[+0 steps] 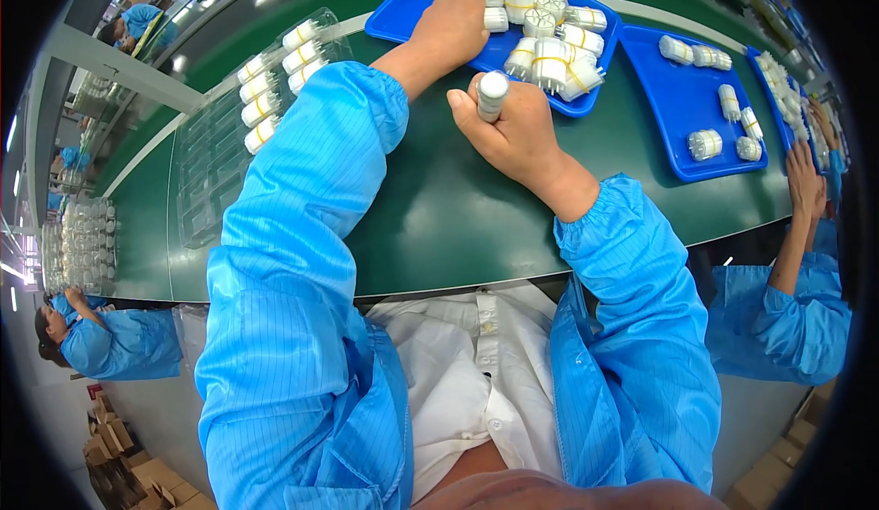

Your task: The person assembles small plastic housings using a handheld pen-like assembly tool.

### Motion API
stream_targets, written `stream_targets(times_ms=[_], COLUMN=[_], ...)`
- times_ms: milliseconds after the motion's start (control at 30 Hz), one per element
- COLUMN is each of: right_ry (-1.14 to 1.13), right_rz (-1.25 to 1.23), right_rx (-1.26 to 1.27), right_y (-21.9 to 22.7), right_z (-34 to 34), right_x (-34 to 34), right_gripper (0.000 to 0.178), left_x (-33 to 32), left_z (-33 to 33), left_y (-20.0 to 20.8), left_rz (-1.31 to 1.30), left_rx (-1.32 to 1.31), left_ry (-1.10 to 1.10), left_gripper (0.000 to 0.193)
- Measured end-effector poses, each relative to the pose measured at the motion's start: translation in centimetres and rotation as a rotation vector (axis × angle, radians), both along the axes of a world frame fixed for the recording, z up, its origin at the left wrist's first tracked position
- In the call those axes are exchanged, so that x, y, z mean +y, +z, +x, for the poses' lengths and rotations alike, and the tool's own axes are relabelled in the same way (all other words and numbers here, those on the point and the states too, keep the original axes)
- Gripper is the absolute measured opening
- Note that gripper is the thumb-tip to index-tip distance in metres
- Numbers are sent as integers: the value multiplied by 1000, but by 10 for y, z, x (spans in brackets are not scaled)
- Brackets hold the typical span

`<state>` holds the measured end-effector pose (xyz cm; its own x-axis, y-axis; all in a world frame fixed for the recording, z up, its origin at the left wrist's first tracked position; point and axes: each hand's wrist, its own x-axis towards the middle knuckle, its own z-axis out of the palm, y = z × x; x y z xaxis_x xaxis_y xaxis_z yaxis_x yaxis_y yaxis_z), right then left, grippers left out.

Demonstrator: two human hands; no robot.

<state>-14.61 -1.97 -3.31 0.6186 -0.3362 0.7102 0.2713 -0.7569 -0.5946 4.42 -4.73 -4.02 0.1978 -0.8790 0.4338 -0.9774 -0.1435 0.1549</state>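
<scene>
My right hand [522, 130] is closed round a white cylindrical part [493, 89], held upright above the green work surface. My left hand [449, 29] reaches over the near blue tray [499, 52] and touches the white parts there; its fingertips are hidden among them. Many of these white cylinders [551, 59] are wrapped with thin yellow bands, and some show thin pins at one end. They lie heaped in the tray, tilted every way. Left of my left arm, a clear plastic tray [203, 176] holds banded white cylinders [259, 107] in some of its compartments.
A second blue tray [682, 144] to the right holds several white cylinders [705, 145]. Beyond it, another blue tray of parts [783, 89] lies near a co-worker's hands [806, 180]. Filled clear trays [81, 244] are stacked at far left. The green table's near edge [439, 288] runs before me.
</scene>
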Motion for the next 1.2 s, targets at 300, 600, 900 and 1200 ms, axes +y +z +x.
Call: stream_targets(times_ms=[300,600,900,1200], right_ry=[-28,128,-41,138], right_rz=[162,549,284,552], right_rx=[-57,-25,70,-41], right_y=[12,26,14,22], right_z=[-15,-12,-4,-13], right_x=[-5,7,17,4], right_gripper=[32,35,29,33], left_x=[133,169,171,173], left_z=[-53,-73,-81,-90], left_y=[59,6,0,-10], left_rz=[-102,-42,-119,-207], left_rx=[99,563,549,678], left_ry=[-73,-209,-216,-205], left_gripper=[33,46,49,55])
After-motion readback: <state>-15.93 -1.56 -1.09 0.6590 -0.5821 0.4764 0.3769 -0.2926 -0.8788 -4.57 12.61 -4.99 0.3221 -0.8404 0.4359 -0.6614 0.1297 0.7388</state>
